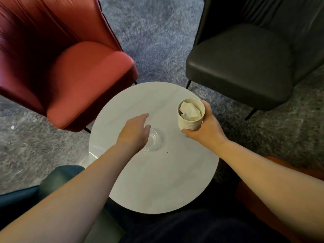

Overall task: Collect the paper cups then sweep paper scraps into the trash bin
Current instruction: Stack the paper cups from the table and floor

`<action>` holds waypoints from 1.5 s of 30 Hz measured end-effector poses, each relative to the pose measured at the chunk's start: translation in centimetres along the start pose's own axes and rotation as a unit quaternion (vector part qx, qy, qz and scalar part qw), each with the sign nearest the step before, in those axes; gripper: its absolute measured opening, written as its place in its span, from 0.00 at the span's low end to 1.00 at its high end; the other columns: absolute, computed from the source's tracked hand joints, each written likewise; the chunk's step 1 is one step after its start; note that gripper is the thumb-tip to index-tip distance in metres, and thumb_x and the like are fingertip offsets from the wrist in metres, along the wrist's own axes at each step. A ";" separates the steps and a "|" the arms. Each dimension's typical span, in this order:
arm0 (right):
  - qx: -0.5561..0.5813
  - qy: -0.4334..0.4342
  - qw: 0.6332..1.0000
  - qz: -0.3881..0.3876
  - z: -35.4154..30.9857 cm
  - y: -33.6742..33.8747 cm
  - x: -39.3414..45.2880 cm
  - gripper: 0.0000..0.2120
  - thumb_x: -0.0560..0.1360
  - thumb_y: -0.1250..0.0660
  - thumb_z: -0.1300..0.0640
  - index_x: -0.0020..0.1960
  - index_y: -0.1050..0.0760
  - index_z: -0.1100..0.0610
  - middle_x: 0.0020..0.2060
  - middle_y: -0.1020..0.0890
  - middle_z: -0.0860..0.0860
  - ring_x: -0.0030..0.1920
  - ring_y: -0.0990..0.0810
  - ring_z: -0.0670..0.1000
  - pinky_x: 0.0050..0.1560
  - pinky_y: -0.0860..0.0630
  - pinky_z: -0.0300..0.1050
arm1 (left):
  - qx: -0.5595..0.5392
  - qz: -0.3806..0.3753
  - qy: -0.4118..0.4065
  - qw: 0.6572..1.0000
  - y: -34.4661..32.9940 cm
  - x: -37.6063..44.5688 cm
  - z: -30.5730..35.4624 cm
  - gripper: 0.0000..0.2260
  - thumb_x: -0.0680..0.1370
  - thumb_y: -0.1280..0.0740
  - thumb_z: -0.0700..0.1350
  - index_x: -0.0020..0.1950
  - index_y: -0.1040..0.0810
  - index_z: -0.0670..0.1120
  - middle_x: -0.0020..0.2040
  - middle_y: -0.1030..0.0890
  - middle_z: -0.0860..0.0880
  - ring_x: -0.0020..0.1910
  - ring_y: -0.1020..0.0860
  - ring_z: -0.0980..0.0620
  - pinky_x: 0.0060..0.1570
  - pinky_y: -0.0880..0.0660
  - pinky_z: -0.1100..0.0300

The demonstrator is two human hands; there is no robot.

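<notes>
Nothing readable anywhere here, no text, labels, brands or numbers on the cup, the counter or the chairs.

Paper cup stack (191,114), at 2 o'clock on table: matt cream paper, fine ridges seen round wall. Crumpled white paper (188,110) seen inside, soft and creased. Round table top (157,181): pale grey stone-like surface, smooth, faint sheen, light veining. Glass dish (155,140) near centre: clear, ribbed, glossy. Chair (70,76) at 10 o'clock: red leather-like upholstery, smooth, satin sheen. Chair (245,64) at 1 o'clock: black leather-like upholstery, matt, thin dark metal legs. Floor (152,32): grey carpet, mottled, rough pile.
</notes>
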State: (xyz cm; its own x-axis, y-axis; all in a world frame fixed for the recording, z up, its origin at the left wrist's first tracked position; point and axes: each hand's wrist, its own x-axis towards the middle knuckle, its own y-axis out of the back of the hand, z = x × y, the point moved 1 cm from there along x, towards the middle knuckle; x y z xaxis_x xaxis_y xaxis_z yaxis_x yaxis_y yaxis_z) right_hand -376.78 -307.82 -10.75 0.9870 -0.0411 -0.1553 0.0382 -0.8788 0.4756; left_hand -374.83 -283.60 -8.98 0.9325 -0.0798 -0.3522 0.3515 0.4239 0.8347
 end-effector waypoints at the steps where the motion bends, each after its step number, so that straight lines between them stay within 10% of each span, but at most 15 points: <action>1: -0.002 0.002 1.000 0.002 -0.2 0.4 0.2 0.46 0.60 0.19 0.55 0.67 0.44 0.38 0.55 0.30 0.34 0.56 0.28 0.40 0.52 0.28 0.33 | 0.015 0.002 0.008 1.000 0.1 0.0 -0.2 0.21 0.82 0.41 0.48 0.75 0.35 0.50 0.71 0.28 0.48 0.71 0.34 0.46 0.68 0.33 0.51; 16: -0.015 0.053 0.989 -0.139 0.8 10.5 14.6 0.48 0.60 0.19 0.61 0.54 0.46 0.21 0.51 0.31 0.28 0.49 0.33 0.19 0.38 0.34 0.16 | 0.128 0.025 0.174 0.976 -3.8 3.9 5.9 0.21 0.82 0.46 0.56 0.75 0.36 0.52 0.71 0.30 0.52 0.70 0.35 0.47 0.66 0.36 0.51; 23: -0.028 0.085 0.979 -0.185 -0.7 14.6 19.4 0.44 0.55 0.21 0.49 0.59 0.43 0.25 0.51 0.26 0.25 0.52 0.27 0.27 0.47 0.29 0.34 | 0.116 0.061 0.227 0.965 -5.4 4.3 10.5 0.21 0.82 0.45 0.55 0.73 0.34 0.51 0.71 0.30 0.51 0.70 0.34 0.47 0.66 0.37 0.52; 45: 0.007 0.108 0.970 -0.216 0.0 16.7 27.1 0.41 0.56 0.21 0.49 0.58 0.41 0.26 0.49 0.24 0.28 0.50 0.25 0.29 0.40 0.28 0.26 | 0.162 0.077 0.208 0.962 -2.9 11.1 15.7 0.20 0.82 0.45 0.57 0.72 0.34 0.52 0.69 0.28 0.49 0.68 0.32 0.46 0.65 0.36 0.51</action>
State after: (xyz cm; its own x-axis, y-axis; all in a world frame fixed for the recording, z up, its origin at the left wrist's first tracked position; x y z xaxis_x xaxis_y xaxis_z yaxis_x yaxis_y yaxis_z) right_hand -349.39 -323.62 -7.01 0.8892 0.4319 -0.1507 0.4547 -0.7985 0.3945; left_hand -364.21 -299.86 -8.64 0.8859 0.3576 -0.2956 0.2810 0.0934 0.9552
